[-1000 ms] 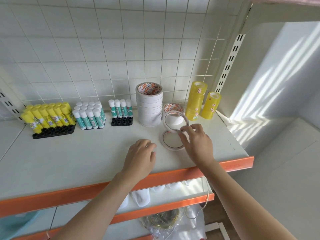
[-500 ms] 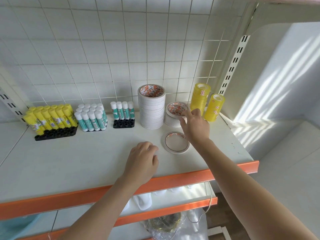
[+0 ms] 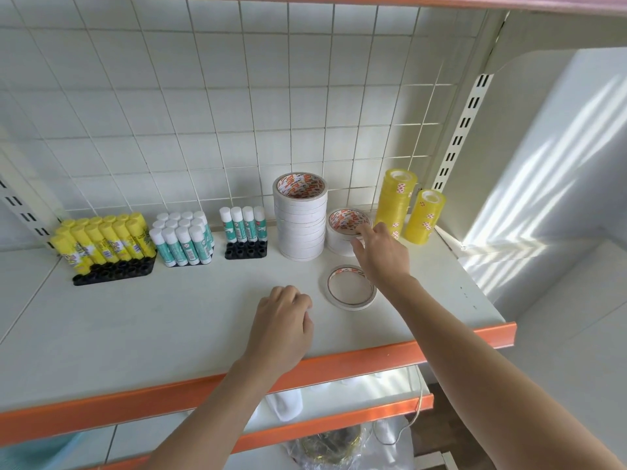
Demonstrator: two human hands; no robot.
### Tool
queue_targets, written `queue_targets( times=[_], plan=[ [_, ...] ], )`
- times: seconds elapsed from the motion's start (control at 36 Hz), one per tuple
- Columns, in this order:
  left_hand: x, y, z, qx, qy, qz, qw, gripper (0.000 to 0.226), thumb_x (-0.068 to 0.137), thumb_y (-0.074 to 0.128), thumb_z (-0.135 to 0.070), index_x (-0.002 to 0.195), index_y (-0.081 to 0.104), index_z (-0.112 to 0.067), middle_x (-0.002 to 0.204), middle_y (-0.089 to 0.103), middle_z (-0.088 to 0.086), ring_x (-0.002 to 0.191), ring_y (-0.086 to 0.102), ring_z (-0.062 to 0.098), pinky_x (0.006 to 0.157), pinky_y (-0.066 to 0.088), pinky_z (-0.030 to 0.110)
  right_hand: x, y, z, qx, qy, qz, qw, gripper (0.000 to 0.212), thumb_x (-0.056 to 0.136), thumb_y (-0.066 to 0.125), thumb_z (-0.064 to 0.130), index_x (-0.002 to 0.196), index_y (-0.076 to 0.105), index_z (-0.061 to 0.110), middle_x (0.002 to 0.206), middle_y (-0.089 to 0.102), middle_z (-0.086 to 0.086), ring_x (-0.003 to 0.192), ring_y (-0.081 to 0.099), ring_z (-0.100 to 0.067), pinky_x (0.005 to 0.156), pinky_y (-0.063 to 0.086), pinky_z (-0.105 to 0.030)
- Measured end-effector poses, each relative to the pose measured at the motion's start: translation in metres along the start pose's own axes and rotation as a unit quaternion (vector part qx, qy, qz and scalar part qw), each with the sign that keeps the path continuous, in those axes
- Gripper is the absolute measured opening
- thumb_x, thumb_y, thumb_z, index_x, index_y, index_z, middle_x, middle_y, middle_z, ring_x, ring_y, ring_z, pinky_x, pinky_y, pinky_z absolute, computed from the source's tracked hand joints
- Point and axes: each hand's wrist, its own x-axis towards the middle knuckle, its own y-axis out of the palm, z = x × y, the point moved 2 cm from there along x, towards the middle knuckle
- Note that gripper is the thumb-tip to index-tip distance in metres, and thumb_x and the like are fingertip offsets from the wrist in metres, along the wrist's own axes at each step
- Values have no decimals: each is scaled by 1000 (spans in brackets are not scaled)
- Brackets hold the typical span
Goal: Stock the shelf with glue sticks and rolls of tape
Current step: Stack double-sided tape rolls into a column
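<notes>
Glue sticks and tape rolls already fill most of the back of the shelf (image 3: 142,320). At the left stand the yellow glue sticks (image 3: 101,240) in a black holder, beside them the block of white-capped teal glue sticks (image 3: 183,240), then a short row of four teal sticks (image 3: 242,223) at the back of a small black tray (image 3: 246,250) whose front sockets are bare. To the right rises the tall stack of white tape rolls (image 3: 300,218), a short stack of white tape (image 3: 342,234) just beside it, and two yellow tape stacks (image 3: 409,206) in the back corner.

The right hand (image 3: 380,254) reaches over the short stack, fingers spread and touching its top roll — it grips nothing that I can see. The left hand (image 3: 283,329) rests near the shelf's front edge, loosely curled and empty.

One loose tape roll (image 3: 351,287) lies flat on the shelf, in front of the short stack and apart from it. As I judge it, the stocking is nearly done — that loose roll wants stacking, and the small tray could take more sticks. Whether more stock waits out of sight, I cannot tell.
</notes>
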Motion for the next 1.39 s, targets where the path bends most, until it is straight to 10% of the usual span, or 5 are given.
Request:
queue_targets(
  times=[0.69, 1.06, 1.39],
  plan=[
    [3, -2, -2, -6, -5, 32, 999, 15, 70, 55, -13, 80, 64, -16, 79, 56, 0, 75, 57, 27, 60, 48, 38, -23, -10, -1, 27, -17, 3, 999, 38, 100, 41, 36, 135, 41, 22, 115, 50, -8, 90, 61, -35, 61, 42, -36],
    [1, -2, 0, 4, 3, 34, 999, 16, 67, 67, -7, 79, 63, -15, 78, 55, 2, 74, 56, 28, 59, 47, 37, -93, 9, -13, 87, -110, 36, 989, 24, 86, 66, 40, 94, 65, 18, 101, 55, -1, 97, 58, -25, 71, 48, -34],
    [2, 0, 0, 9, 3, 31, 999, 14, 69, 52, -13, 77, 63, -16, 76, 55, 0, 74, 56, 27, 58, 48, 39, -81, -15, -11, 60, -129, -4, 990, 22, 93, 59, 36, 101, 62, 16, 102, 55, -2, 96, 58, -24, 66, 43, -32]
  ],
)
